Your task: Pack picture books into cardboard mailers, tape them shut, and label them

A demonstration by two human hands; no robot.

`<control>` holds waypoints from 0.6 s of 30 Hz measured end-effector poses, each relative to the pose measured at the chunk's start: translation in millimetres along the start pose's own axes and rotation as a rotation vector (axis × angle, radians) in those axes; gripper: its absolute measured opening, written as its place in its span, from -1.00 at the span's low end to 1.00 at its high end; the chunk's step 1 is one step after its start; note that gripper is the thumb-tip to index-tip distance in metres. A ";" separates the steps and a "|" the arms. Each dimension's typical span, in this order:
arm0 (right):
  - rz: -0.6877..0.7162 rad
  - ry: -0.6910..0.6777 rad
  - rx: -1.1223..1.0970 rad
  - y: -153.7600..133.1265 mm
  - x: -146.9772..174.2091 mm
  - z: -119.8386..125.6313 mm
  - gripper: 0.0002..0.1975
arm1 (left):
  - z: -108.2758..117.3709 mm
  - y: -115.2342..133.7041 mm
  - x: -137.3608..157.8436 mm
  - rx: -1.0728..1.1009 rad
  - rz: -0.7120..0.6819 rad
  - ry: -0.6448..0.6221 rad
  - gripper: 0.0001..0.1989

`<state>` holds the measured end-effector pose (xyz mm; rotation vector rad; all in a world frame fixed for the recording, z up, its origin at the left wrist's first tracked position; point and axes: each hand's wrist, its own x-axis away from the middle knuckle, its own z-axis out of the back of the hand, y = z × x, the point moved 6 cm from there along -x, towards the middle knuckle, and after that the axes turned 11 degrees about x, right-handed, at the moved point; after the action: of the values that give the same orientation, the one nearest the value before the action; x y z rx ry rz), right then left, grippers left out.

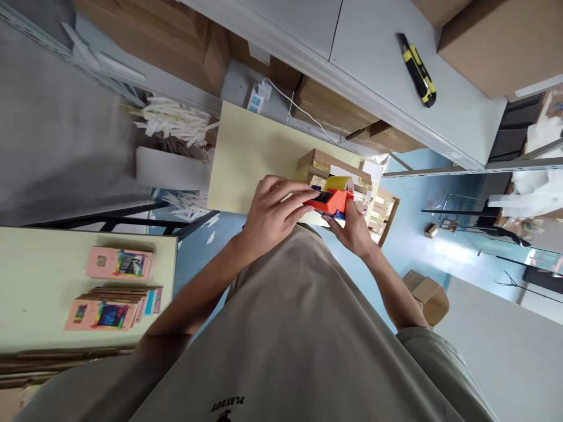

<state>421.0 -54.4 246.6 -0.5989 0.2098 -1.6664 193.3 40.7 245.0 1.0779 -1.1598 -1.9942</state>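
- Tape dispenser [336,202], orange, one; held before the shirt front, near the cardboard box [320,160] on the pale tabletop [250,155].
- Tape roll [338,183], yellow, seated in the dispenser.
- Right hand [355,234]: fingers closed around the dispenser's near side.
- Left hand [272,214]: fingers bent, tips at its other end; whether they pinch it, cannot tell.
- Utility knife [417,71], black-yellow, on the grey shelf [367,58].

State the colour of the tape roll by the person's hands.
The tape roll is yellow; it shows best in the head view.
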 end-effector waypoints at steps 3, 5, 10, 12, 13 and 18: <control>-0.003 -0.001 0.018 -6.6 -0.8 -4.7 -0.27 | 4.4 -11.3 0.7 0.065 0.028 -0.049 -0.62; -0.016 -0.024 0.041 -9.0 -1.8 -5.1 -0.30 | 8.8 -19.0 -1.0 0.122 0.055 -0.075 -0.62; -0.089 -0.213 0.138 -17.8 -7.2 5.1 -0.45 | 14.4 -55.6 -10.9 0.419 0.277 -0.126 -0.55; -0.140 -0.324 0.174 -22.0 -12.1 11.2 -0.43 | 1.7 -78.9 -12.1 0.595 0.465 -0.190 -0.50; -0.169 -0.375 0.192 -23.9 -15.5 14.5 -0.41 | -7.7 -89.9 -11.4 0.683 0.564 -0.218 -0.48; -0.297 -0.564 0.325 -28.9 -41.7 33.7 -0.40 | -52.4 -117.1 -4.4 0.966 0.892 -0.145 -0.43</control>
<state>415.7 -2.1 277.4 -0.8495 -0.5710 -1.6919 230.5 75.0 127.0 0.5751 -2.2667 -0.7878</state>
